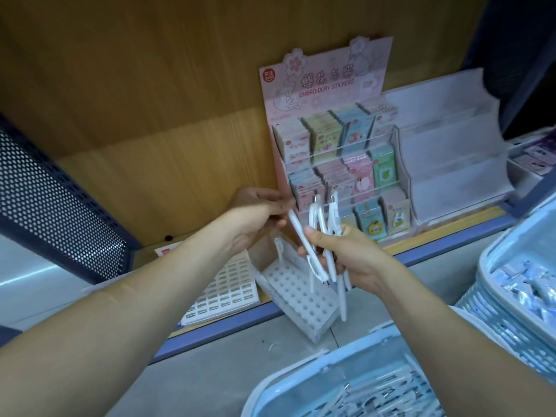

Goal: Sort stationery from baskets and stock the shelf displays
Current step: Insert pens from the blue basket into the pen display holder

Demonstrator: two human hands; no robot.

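Observation:
My right hand (349, 257) grips a bunch of several white pens (329, 236), held upright above the shelf edge. My left hand (258, 215) pinches the top end of one white pen (301, 236) that leans out of the bunch. Below the hands a white pen holder with many round holes (298, 293) sits tilted on the shelf, with one white pen (279, 245) standing in it at the back. A pale blue basket (304, 383) with more pens is at the bottom.
A pink embroidery sticker display (337, 152) stands behind the hands. An empty clear tiered rack (451, 164) is to its right, a white slotted tray (228, 287) to the holder's left. A second blue basket (511, 284) sits at right. A perforated metal shelf side (54, 200) is at left.

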